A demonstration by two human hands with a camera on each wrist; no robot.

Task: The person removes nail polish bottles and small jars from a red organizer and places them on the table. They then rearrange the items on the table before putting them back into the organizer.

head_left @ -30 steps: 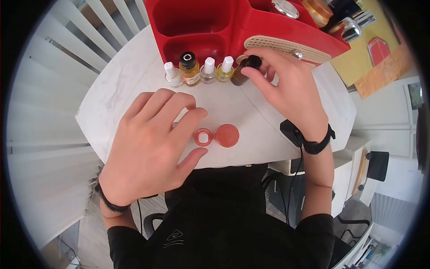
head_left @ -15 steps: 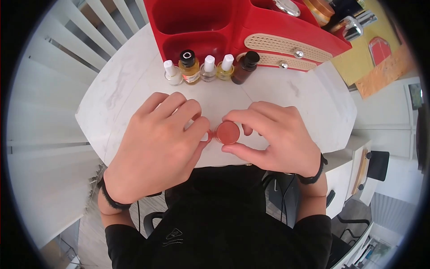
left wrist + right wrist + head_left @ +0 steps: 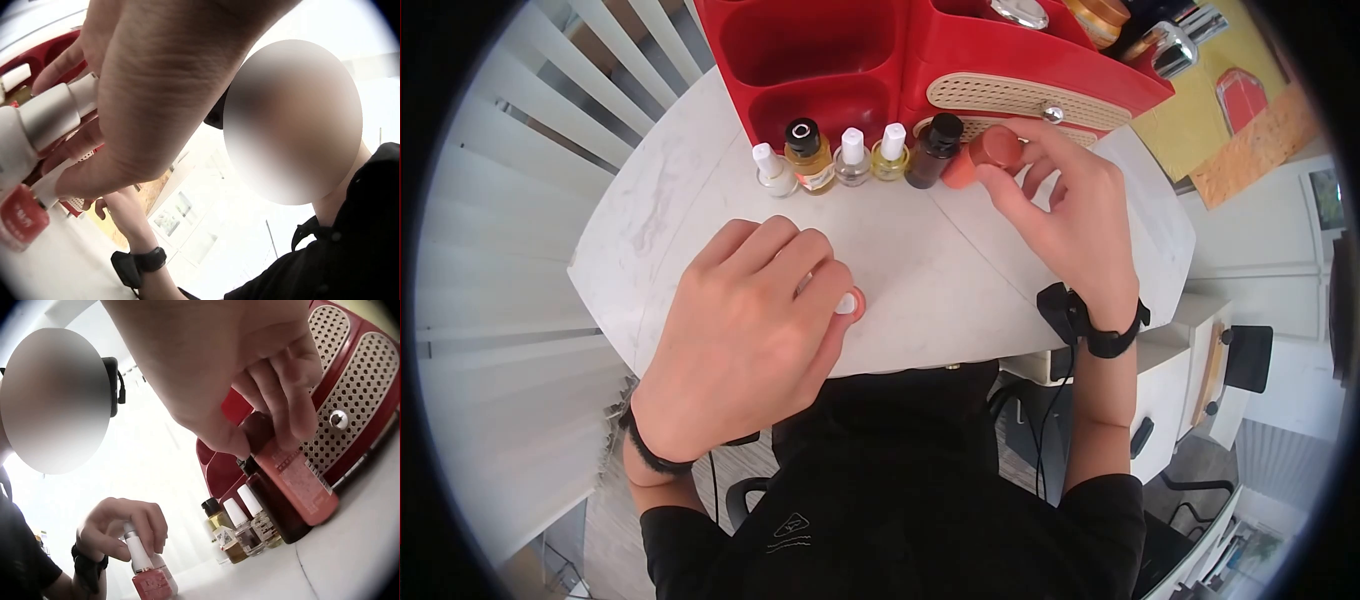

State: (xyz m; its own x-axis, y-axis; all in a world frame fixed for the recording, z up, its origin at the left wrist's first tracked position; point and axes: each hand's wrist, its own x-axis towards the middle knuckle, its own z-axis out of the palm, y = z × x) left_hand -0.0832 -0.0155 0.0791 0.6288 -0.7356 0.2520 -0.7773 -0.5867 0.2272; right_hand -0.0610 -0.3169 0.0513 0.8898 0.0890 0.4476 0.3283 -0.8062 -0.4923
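Note:
My right hand (image 3: 1070, 195) grips a coral bottle (image 3: 960, 170) by its brownish-red cap, at the right end of a row of small bottles. In the right wrist view the bottle's base is down at the tabletop, beside a dark brown bottle (image 3: 281, 509). Near the table's front my left hand (image 3: 745, 325) pinches the white cap of a red nail polish bottle (image 3: 24, 215). Close behind it stands a white bottle with a silver collar (image 3: 53, 115), hidden under the left hand in the head view.
Along the row stand a white nail polish (image 3: 776, 180), an amber bottle (image 3: 813, 168), a clear polish (image 3: 852, 165) and a yellow polish (image 3: 890, 162). Behind them is a red organizer (image 3: 900, 70) with woven drawer fronts. The white table's (image 3: 960, 310) front edge is near the body.
My right hand left the dark brown bottle, took the coral bottle from beside the nail polish and carried it to the row's right end. My left fingers have closed on the nail polish cap.

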